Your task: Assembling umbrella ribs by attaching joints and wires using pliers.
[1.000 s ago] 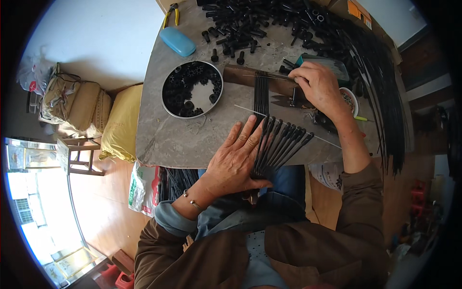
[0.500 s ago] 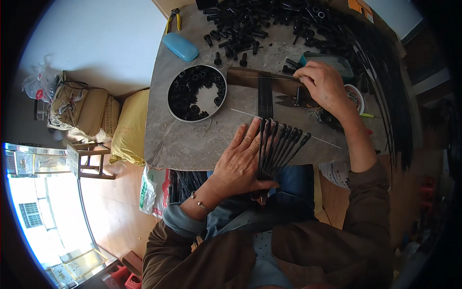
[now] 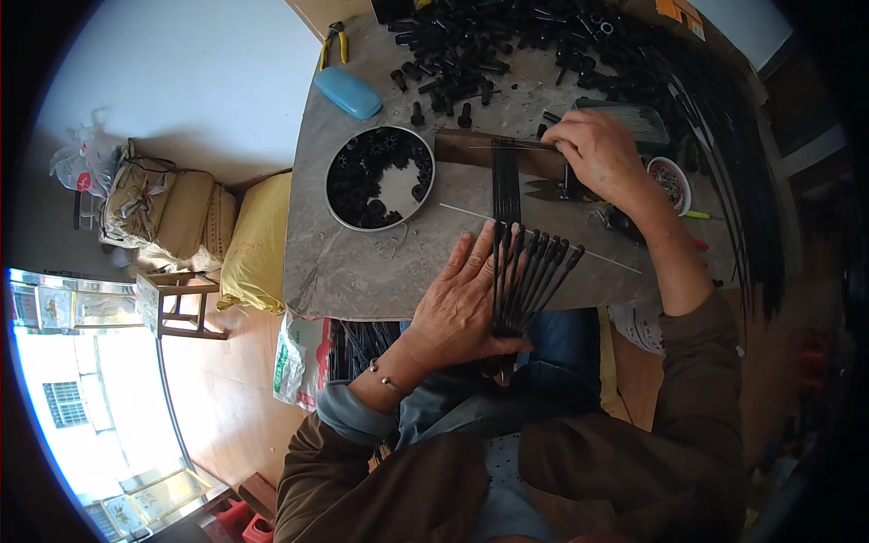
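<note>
My left hand [image 3: 457,303] is at the table's front edge, thumb across the lower end of a bundle of slim black ribs [image 3: 536,271] and fingers stretched beside and partly beneath them. The ribs fan out, and a thin metal rod [image 3: 605,262] passes across their knobbed ends. Beyond it, narrow black strips [image 3: 507,185] continue to a long brown block [image 3: 462,149]. My right hand [image 3: 602,154] pinches a second thin wire [image 3: 516,146], which lies across the strips over the block. Below that hand are dark scissor-like blades [image 3: 548,191], partly covered.
A round tin [image 3: 425,195] of black rings stands left, near a blue case [image 3: 348,93] and yellow-handled pliers [image 3: 335,43]. Black fittings [image 3: 480,54] pile up at the back. On the right are a green tray [image 3: 647,122], a small bowl [image 3: 681,185] and long black strips [image 3: 738,172].
The whole view has shifted slightly, so the table things appear a little further right. My right hand has moved a little left along the wire's line. My left hand keeps its place on the ribs.
</note>
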Demonstrator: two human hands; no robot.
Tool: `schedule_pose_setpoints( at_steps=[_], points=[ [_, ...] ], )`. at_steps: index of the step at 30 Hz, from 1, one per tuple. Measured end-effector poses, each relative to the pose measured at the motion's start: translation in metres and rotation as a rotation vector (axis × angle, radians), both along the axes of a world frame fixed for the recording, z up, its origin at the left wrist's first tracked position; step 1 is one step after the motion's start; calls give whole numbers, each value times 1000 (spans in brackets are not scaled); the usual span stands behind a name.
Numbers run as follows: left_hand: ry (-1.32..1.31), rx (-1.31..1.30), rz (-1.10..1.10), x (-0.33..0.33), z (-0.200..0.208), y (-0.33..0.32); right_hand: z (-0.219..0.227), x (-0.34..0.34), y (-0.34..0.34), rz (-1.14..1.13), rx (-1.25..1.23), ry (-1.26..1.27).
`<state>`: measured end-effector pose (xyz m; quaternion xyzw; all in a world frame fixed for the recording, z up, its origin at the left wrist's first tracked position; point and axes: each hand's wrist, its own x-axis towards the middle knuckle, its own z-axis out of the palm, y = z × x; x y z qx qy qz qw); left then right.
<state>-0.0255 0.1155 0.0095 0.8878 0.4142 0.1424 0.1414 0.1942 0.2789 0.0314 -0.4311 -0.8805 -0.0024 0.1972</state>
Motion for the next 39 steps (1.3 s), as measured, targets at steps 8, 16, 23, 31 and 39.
schedule_pose_setpoints(
  at_steps=[8,16,23,31,39],
  points=[
    [-7,5,0,0,-2,0,-1,-3,13,59,-73,-6],
    [-23,-4,0,0,0,0,2,-7,15,69,-58,-41],
    [-29,-4,7,-1,-2,-1,0,-15,17,133,-54,26],
    [-23,18,-6,-1,-4,1,5,-25,3,30,252,170],
    [-121,63,-155,-11,-3,-5,-19,-35,-58,435,207,-105]
  ],
)
